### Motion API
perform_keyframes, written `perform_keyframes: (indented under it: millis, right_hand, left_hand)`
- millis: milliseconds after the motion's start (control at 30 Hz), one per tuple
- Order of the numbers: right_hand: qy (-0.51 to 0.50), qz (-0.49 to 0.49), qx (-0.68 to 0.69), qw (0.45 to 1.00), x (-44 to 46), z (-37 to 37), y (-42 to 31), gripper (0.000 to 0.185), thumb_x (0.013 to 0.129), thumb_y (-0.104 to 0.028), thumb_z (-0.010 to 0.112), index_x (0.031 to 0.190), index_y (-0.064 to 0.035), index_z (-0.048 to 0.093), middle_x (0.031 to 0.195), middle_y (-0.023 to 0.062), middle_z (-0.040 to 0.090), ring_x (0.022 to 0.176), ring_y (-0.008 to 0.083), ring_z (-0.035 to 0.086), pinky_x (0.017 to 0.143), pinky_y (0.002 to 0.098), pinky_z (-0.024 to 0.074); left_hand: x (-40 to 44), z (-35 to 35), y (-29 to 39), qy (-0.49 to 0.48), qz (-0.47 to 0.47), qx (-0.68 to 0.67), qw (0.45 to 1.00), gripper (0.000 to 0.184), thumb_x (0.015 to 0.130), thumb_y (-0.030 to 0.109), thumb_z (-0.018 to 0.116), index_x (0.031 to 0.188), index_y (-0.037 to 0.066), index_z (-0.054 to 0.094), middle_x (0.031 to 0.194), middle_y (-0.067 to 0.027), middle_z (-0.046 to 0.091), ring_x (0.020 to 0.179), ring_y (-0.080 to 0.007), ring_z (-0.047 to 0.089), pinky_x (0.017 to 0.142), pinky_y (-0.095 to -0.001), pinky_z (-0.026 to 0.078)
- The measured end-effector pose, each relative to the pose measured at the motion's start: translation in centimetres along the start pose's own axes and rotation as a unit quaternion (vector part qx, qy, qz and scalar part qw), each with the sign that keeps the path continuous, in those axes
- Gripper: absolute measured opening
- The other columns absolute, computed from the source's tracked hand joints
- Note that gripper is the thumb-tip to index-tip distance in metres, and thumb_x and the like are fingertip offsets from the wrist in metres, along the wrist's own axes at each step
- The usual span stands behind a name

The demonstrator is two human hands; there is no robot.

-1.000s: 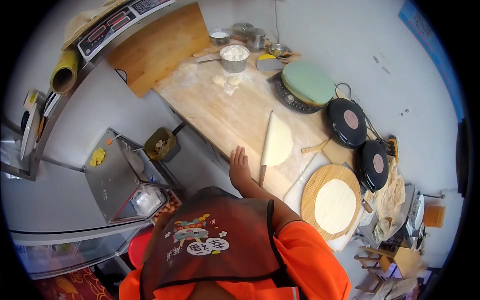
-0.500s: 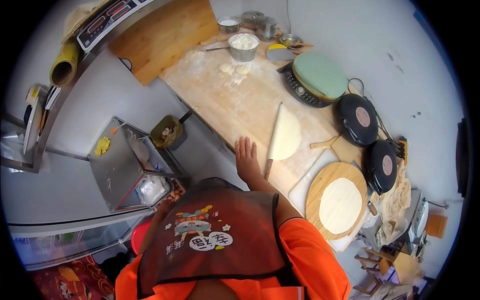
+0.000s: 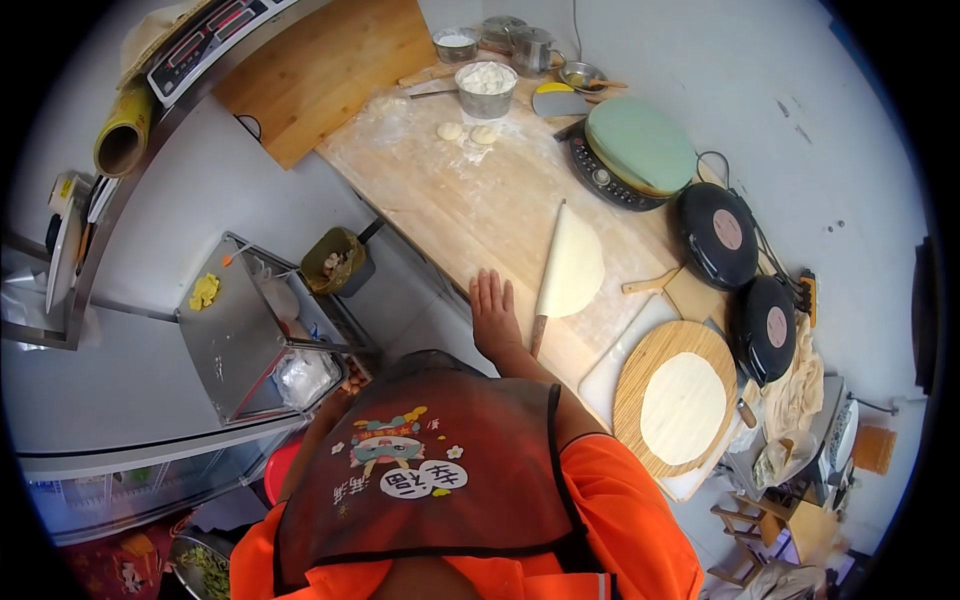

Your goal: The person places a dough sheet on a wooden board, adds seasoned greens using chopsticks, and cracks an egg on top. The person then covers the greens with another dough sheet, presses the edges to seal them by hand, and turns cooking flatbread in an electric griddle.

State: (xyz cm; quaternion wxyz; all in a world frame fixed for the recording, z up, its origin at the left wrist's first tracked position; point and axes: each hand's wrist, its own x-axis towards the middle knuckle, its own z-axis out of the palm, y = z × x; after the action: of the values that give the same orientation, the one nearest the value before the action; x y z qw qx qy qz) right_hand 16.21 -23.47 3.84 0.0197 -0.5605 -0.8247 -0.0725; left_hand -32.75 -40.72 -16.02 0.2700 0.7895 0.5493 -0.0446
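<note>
My right hand (image 3: 494, 315) lies flat at the near edge of the floured wooden table (image 3: 420, 180), its fingers spread and nothing in them. Just right of it is a rolling pin (image 3: 539, 335), with a thin dough sheet (image 3: 575, 270) draped over it and spread to its right. My left hand (image 3: 338, 400) is low on the left, beside brown eggs (image 3: 356, 378); its fingers are hidden. A round dough sheet (image 3: 683, 408) rests on a round wooden board (image 3: 640, 372) at the right.
A flour bowl (image 3: 487, 92) and two small dough pieces stand toward the back. Right are a green-topped round griddle (image 3: 640, 145) and two black round appliances (image 3: 716, 235). Left are a metal-framed cart (image 3: 235, 340), a bin (image 3: 335, 262) and, lower, a bowl of greens (image 3: 203, 565).
The view has shifted, and the bowl of greens has come into view at the lower left. My right hand stays flat at the table edge. My left arm has moved slightly near the eggs.
</note>
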Motion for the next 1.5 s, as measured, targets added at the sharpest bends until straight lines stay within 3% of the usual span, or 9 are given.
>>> perform_keyframes:
  millis: [300, 400, 733, 1200, 1233, 1267, 1367, 1467, 1500]
  right_hand:
    - [-0.006, -0.001, -0.010, 1.000, 0.0, 0.1, -0.1, 0.067, 0.089, -0.021, 0.051, 0.148, 0.0034, 0.031, 0.155, 0.0228, 0.028, 0.146, 0.0393, 0.022, 0.117, 0.0558, 0.0183]
    - [-0.004, -0.001, -0.017, 1.000, -0.1, 0.1, -0.1, 0.067, 0.090, -0.021, 0.051, 0.148, 0.0032, 0.031, 0.155, 0.0225, 0.029, 0.146, 0.0392, 0.022, 0.117, 0.0560, 0.0182]
    - [-0.008, -0.006, 0.019, 1.000, 0.0, 0.0, 0.0, 0.069, 0.089, -0.016, 0.048, 0.149, 0.0072, 0.024, 0.157, 0.0253, 0.023, 0.147, 0.0411, 0.018, 0.118, 0.0569, 0.0155]
    - [-0.026, -0.005, 0.023, 0.999, 0.3, -0.1, 0.0, 0.064, 0.088, -0.012, 0.047, 0.147, 0.0065, 0.029, 0.155, 0.0261, 0.026, 0.146, 0.0424, 0.020, 0.118, 0.0573, 0.0154]
    - [-0.024, -0.018, 0.032, 0.999, 0.9, -0.2, -0.4, 0.064, 0.087, -0.010, 0.047, 0.146, 0.0068, 0.030, 0.154, 0.0268, 0.027, 0.146, 0.0431, 0.021, 0.118, 0.0576, 0.0155]
    - [0.043, -0.004, 0.185, 0.982, 1.6, 4.2, -1.0, 0.064, 0.081, -0.001, 0.045, 0.143, 0.0077, 0.032, 0.152, 0.0299, 0.028, 0.144, 0.0457, 0.022, 0.118, 0.0586, 0.0149]
    - [0.082, -0.054, 0.195, 0.976, 1.5, 4.2, -0.7, 0.071, 0.077, 0.005, 0.042, 0.146, 0.0090, 0.027, 0.154, 0.0314, 0.023, 0.146, 0.0464, 0.017, 0.118, 0.0597, 0.0116]
    - [-0.065, -0.009, 0.018, 0.998, 0.0, -1.3, 0.1, 0.066, 0.086, -0.005, 0.042, 0.149, 0.0075, 0.023, 0.157, 0.0279, 0.020, 0.148, 0.0418, 0.014, 0.119, 0.0556, 0.0116]
    - [-0.030, -0.021, 0.030, 0.999, -0.4, -0.8, 0.0, 0.067, 0.087, -0.006, 0.042, 0.149, 0.0073, 0.022, 0.157, 0.0275, 0.021, 0.148, 0.0417, 0.015, 0.119, 0.0556, 0.0128]
  left_hand:
    - [0.5, 0.2, -0.5, -0.029, -0.072, -0.058, 0.995, 0.032, 0.089, 0.029, 0.053, 0.102, 0.002, 0.064, 0.099, -0.0247, 0.063, 0.099, -0.0416, 0.061, 0.085, -0.0470, 0.049]
    - [0.0, 1.7, -2.7, 0.005, 0.000, -0.012, 1.000, 0.033, 0.090, 0.029, 0.053, 0.106, 0.002, 0.064, 0.103, -0.0251, 0.063, 0.101, -0.0414, 0.061, 0.086, -0.0468, 0.049]
    - [-0.3, 2.9, -4.4, 0.002, 0.027, -0.007, 1.000, 0.032, 0.090, 0.030, 0.053, 0.105, 0.003, 0.063, 0.105, -0.0239, 0.062, 0.101, -0.0415, 0.060, 0.087, -0.0476, 0.048]
    - [1.3, 0.9, -1.5, -0.054, -0.031, -0.004, 0.998, 0.036, 0.094, 0.030, 0.047, 0.106, 0.002, 0.065, 0.104, -0.0225, 0.065, 0.098, -0.0394, 0.063, 0.087, -0.0492, 0.048]
    - [1.4, 1.0, -1.4, -0.059, -0.043, -0.004, 0.997, 0.036, 0.094, 0.030, 0.047, 0.106, 0.002, 0.065, 0.104, -0.0224, 0.065, 0.098, -0.0393, 0.063, 0.087, -0.0493, 0.048]
    - [0.8, 0.7, -0.2, -0.058, -0.066, -0.003, 0.996, 0.036, 0.094, 0.030, 0.046, 0.106, 0.002, 0.065, 0.103, -0.0223, 0.066, 0.098, -0.0391, 0.063, 0.087, -0.0494, 0.048]
    - [0.6, -0.1, 5.2, -0.075, -0.167, -0.020, 0.983, 0.037, 0.095, 0.031, 0.045, 0.106, 0.001, 0.065, 0.103, -0.0220, 0.066, 0.097, -0.0387, 0.064, 0.087, -0.0498, 0.048]
    - [2.2, -2.5, 8.9, -0.076, -0.233, -0.079, 0.966, 0.038, 0.096, 0.031, 0.044, 0.107, 0.001, 0.066, 0.103, -0.0217, 0.067, 0.097, -0.0383, 0.065, 0.087, -0.0501, 0.048]
    - [2.9, -3.0, 9.9, -0.075, -0.245, -0.097, 0.962, 0.039, 0.097, 0.031, 0.043, 0.107, 0.001, 0.066, 0.103, -0.0217, 0.067, 0.097, -0.0381, 0.065, 0.087, -0.0502, 0.048]
